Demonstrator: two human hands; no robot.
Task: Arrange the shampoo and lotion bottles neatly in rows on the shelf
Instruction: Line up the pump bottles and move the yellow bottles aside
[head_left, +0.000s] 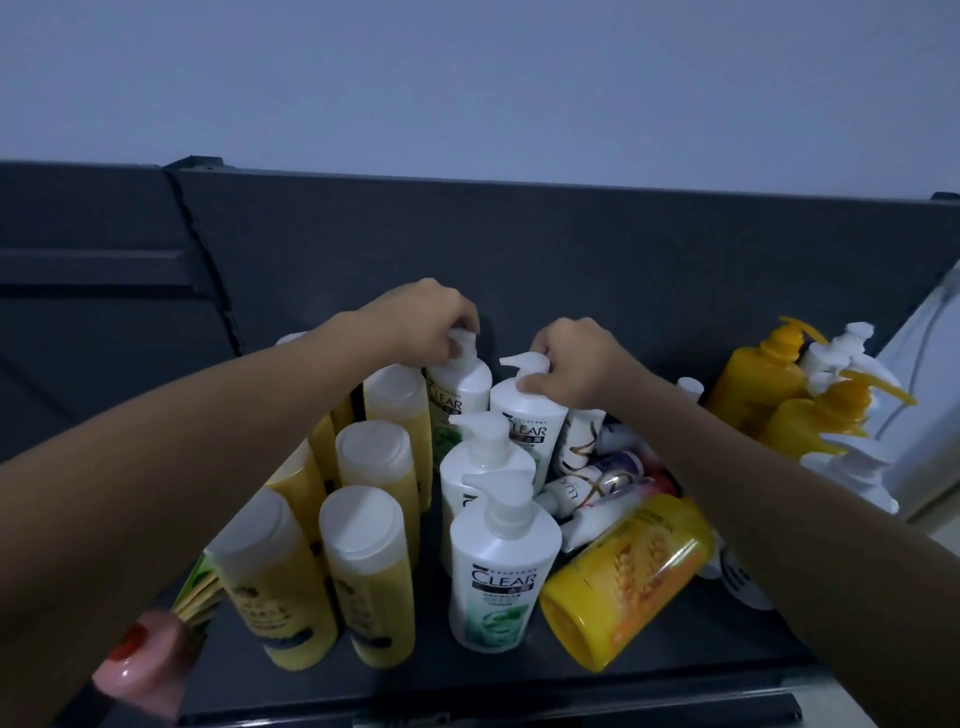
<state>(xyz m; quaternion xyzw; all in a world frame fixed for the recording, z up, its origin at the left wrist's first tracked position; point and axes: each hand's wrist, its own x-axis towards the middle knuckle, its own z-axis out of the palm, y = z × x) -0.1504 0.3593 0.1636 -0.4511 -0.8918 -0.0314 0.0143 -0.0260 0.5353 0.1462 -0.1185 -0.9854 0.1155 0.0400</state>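
I'm gripping two white pump bottles mid-frame, left hand (426, 325) closed on one pump (462, 343), right hand (576, 364) on another (524, 364), squaring the back row.

Open: bare shelf (467, 686) strip along front edge, my reach unobstructed there | Blocked centre: upright white pump bottles (496, 566) packed in file | Blocked left: yellow capped bottles (363, 566) in rows | Blocked right: toppled yellow bottle (628, 577), heap of fallen bottles (597, 478) behind it
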